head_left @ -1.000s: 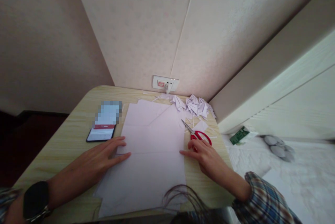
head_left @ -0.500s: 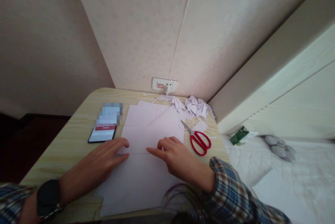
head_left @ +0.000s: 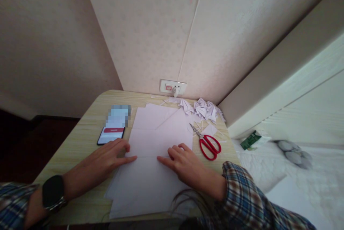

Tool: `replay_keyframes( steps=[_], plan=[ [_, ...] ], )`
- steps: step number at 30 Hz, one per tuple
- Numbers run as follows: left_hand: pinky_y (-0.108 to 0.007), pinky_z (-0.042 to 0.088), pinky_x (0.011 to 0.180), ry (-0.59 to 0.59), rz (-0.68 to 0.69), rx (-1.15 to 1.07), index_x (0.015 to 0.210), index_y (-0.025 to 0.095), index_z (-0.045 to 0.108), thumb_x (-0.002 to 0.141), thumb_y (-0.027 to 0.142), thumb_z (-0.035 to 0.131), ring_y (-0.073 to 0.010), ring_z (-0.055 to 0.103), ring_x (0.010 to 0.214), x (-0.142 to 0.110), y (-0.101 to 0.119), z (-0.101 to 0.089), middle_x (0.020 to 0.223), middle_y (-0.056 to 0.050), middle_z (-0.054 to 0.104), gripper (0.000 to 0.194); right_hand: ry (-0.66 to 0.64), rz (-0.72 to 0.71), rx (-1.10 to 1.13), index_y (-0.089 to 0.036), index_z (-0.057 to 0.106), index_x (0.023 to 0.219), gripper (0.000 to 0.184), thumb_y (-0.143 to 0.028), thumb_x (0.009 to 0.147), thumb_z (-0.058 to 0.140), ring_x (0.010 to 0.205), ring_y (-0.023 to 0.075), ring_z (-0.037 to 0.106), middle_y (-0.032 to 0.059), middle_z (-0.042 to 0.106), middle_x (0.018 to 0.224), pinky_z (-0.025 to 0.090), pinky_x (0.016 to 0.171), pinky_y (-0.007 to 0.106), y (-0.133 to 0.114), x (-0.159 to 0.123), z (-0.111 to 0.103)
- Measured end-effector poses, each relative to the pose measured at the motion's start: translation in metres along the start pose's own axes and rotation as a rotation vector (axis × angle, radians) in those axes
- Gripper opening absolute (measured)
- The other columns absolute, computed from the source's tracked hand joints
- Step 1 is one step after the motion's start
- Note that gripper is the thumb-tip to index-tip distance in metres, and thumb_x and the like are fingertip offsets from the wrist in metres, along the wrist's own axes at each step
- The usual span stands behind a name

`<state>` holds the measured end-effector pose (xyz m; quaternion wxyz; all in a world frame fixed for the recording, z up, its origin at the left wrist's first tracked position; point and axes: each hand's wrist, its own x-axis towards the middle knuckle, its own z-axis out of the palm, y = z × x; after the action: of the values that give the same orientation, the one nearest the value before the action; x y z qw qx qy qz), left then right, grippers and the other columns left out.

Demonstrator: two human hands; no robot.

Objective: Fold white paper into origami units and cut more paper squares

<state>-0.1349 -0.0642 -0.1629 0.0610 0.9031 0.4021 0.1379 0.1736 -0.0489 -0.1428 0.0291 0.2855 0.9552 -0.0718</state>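
A large sheet of white paper [head_left: 150,183] lies flat on the wooden table, with a faint crease running across it. At the left end of this crease rests the thumb of my left hand [head_left: 114,154], stretched inward, while its fingers bend over the paper's left edge. My right hand [head_left: 185,162] lies on the right side of the sheet. Its thumb points along the crease toward the other thumb, its fingers bent and apart from it. Neither hand grips anything. Beyond the crease, a diagonal line marks the upper part of the paper.
Red-handled scissors [head_left: 209,147] lie right of the paper, near paper scraps [head_left: 209,129]. Several folded paper pieces [head_left: 204,108] are heaped at the back right. A phone [head_left: 111,135] lies on the left of the table [head_left: 80,140]. Behind is a wall socket [head_left: 168,87] with a plug.
The view has shifted slightly, so everything sits farther right. My left fingers have moved apart from the left thumb. My right hand has come a little nearer, its thumb now at the crease.
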Motion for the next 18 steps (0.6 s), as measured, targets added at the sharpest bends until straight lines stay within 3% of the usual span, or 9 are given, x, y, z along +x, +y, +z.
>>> replay_keyframes(
  steps=[10, 18],
  plan=[
    [-0.030, 0.051, 0.086, -0.069, 0.037, -0.059, 0.129, 0.042, 0.063, 0.096, 0.002, 0.035, -0.0183, 0.062, 0.091, -0.008, -0.011, 0.007, 0.104, 0.000, 0.066, 0.058, -0.075, 0.118, -0.005, -0.025, 0.061, 0.137, 0.052, -0.001, 0.095, 0.045, 0.091, 0.0241, 0.060, 0.0091, 0.065, 0.095, 0.042, 0.082, 0.040, 0.021, -0.040, -0.007],
    [-0.029, 0.054, 0.075, -0.056, 0.048, -0.026, 0.127, 0.040, 0.065, 0.090, -0.002, 0.036, -0.0182, 0.064, 0.082, -0.010, -0.007, -0.003, 0.095, -0.001, 0.067, 0.062, -0.096, 0.178, 0.028, -0.026, 0.062, 0.138, 0.067, 0.010, 0.085, 0.041, 0.097, 0.0237, 0.064, 0.0087, 0.066, 0.094, 0.044, 0.098, 0.045, 0.034, -0.060, -0.004]
  ],
)
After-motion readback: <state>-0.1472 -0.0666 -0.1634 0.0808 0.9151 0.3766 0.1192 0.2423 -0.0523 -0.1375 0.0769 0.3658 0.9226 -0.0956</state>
